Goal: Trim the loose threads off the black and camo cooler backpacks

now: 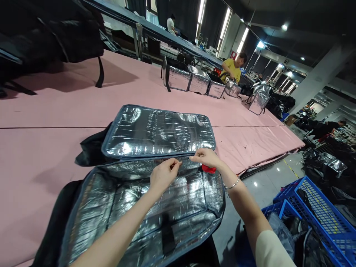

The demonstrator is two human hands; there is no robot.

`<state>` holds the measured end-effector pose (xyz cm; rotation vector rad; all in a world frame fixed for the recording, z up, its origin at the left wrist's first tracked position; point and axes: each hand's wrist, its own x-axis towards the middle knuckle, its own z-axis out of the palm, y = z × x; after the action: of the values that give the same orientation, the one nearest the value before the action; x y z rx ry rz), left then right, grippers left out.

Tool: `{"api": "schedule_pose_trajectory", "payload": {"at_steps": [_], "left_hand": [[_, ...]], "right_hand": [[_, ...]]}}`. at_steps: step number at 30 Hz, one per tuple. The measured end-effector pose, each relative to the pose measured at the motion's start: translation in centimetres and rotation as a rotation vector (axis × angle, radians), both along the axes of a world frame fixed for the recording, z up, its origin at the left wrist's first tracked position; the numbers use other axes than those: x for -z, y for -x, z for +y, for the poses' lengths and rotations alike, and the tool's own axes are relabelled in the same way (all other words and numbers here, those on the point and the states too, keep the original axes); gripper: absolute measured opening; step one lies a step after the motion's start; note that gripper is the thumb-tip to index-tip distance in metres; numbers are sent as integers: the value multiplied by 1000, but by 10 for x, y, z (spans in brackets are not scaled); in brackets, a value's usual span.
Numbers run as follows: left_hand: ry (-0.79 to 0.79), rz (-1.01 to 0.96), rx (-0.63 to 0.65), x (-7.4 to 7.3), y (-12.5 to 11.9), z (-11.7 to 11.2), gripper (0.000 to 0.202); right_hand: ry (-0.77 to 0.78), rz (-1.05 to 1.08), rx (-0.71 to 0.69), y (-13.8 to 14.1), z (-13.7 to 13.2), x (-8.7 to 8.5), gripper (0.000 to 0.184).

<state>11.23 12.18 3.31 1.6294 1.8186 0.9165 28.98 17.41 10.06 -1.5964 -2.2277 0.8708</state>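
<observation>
An insulated bag (160, 200) lined with silver foil lies open in front of me on the pink table. Its foil-lined lid (161, 131) is folded back, away from me. At the hinge edge, between lid and body, my left hand (164, 174) has its fingers pinched together; whatever they grip is too small to make out. Close to its right, my right hand (207, 157) is also closed, thumb and forefinger together by the same edge. A small red object (208, 169) shows beneath its palm, apparently held by the lower fingers; its kind is hidden.
The pink table (116, 83) stretches back and right. A large black bag (50, 33) sits at upper left. Several silver-lined bags (179, 78) stand farther back, near a person in yellow (232, 68). Blue crates (319, 218) with dark pieces stand on the floor at right.
</observation>
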Motion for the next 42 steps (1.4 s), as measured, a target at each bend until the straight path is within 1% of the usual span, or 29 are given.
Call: {"api": "schedule_pose_trajectory", "payload": {"at_steps": [3,8,12,15,17,19,22,24,26,29,32,36,42], "left_hand": [[-8,18,2,0,0,0,33],[-8,65,5,-2,0,-1,31],[1,113,27,-1,2,-1,33],[23,166,75,-3,5,-4,41],[25,221,107,-9,7,-8,51],[-31,287,117,-18,9,-11,56],[-168,371,116,-33,15,-9,50],[-197,403,136,-38,20,0,46],[-165,419,164,-40,25,14,44],[-59,424,183,-39,32,36,41],[36,423,184,-39,35,48,37],[81,424,196,-40,36,50,37],[90,428,219,-40,38,49,40]], "right_hand": [[16,-19,-3,2,2,0,38],[-12,-7,11,9,9,6,37],[-37,10,-3,11,13,8,36],[-59,11,-10,8,12,7,36],[-89,10,-16,5,11,5,37],[-154,9,-9,1,9,3,37],[-295,-9,9,-4,8,1,26],[-380,-48,-4,-4,8,0,16],[-445,-102,-35,-3,8,0,15],[-520,-188,-113,0,7,1,18],[-575,-263,-195,3,5,0,15],[-624,-344,-263,5,6,-2,19],[-652,-412,-383,5,18,-9,17]]}}
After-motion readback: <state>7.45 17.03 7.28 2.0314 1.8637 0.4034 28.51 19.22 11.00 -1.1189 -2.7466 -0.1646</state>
